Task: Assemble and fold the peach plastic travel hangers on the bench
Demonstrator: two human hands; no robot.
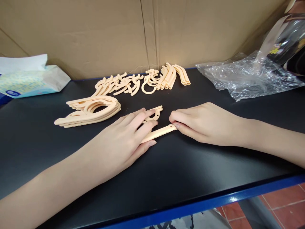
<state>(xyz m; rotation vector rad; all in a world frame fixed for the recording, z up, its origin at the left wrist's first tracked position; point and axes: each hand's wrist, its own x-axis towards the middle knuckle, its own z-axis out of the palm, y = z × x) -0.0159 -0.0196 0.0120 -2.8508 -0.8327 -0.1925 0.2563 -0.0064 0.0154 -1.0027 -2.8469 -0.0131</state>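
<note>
My left hand (124,140) lies flat on the black table (166,171), fingers stretched out over a peach plastic hanger part (158,133). My right hand (202,124) pinches the right end of that same part between thumb and fingers. A small hook piece (155,114) pokes out from under my left fingertips. A stack of peach hanger bodies (90,111) lies just beyond my left hand.
At the back lie piles of hook pieces (119,85) and curved arm pieces (169,76) against a cardboard wall (143,31). A tissue pack (26,79) sits far left, crumpled clear plastic bags (247,76) far right. The table's blue front edge (214,202) runs near me.
</note>
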